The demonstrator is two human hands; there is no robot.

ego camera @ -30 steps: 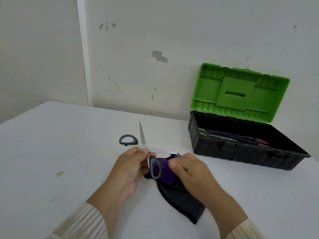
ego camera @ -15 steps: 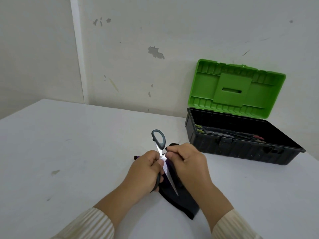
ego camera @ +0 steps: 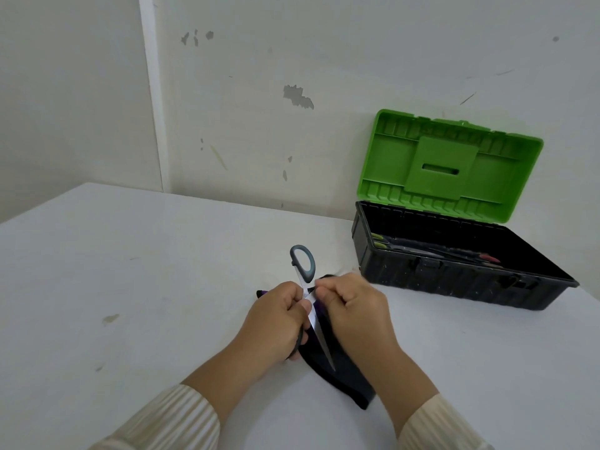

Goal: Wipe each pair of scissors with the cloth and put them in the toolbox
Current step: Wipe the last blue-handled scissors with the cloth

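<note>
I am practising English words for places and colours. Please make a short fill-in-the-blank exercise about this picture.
1. The lid of the toolbox is ____ in colour.
2. The toolbox lid stands ____, not closed.
3. The left hand holds the scissors while the right hand presses the dark ____ against them.
4. The toolbox stands to the ____ of both hands.

Missing words: green; open; cloth; right

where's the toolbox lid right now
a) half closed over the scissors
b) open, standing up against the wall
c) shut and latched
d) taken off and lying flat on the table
b: the green lid stands raised behind the black toolbox, against the wall, leaving the inside open with tools lying in it.
</note>
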